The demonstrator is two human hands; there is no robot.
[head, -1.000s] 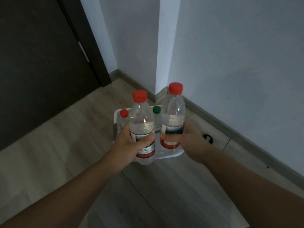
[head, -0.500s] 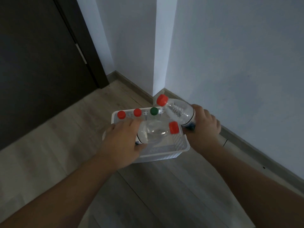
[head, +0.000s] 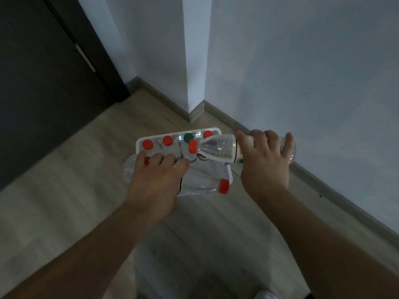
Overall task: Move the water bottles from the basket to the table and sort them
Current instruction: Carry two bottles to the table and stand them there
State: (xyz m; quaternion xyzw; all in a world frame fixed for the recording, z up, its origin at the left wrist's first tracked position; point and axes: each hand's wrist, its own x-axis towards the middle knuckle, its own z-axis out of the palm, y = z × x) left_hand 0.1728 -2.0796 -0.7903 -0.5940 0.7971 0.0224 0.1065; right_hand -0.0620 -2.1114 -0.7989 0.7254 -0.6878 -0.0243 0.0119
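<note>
A white plastic basket [head: 228, 173] stands on the wooden floor by the wall corner. Upright bottles fill its far side: red caps [head: 147, 144], [head: 168, 140], [head: 208, 134] and one green cap [head: 188, 137]. My left hand [head: 157, 180] grips a clear red-capped bottle [head: 200, 184] lying sideways over the basket, cap pointing right. My right hand [head: 264, 160] grips another clear red-capped bottle [head: 218, 148] sideways above the basket's right edge, cap pointing left. The table is not in view.
A dark door [head: 43, 87] fills the left. Grey walls meet at a protruding corner [head: 195, 61] behind the basket, with a skirting board [head: 323, 188] running along the right. Open wooden floor [head: 64, 190] lies to the left and in front.
A second ago both bottles were held upright above the basket. They have since been tipped sideways and carried lower and toward me; the right one swung further right, the left one nearer.
</note>
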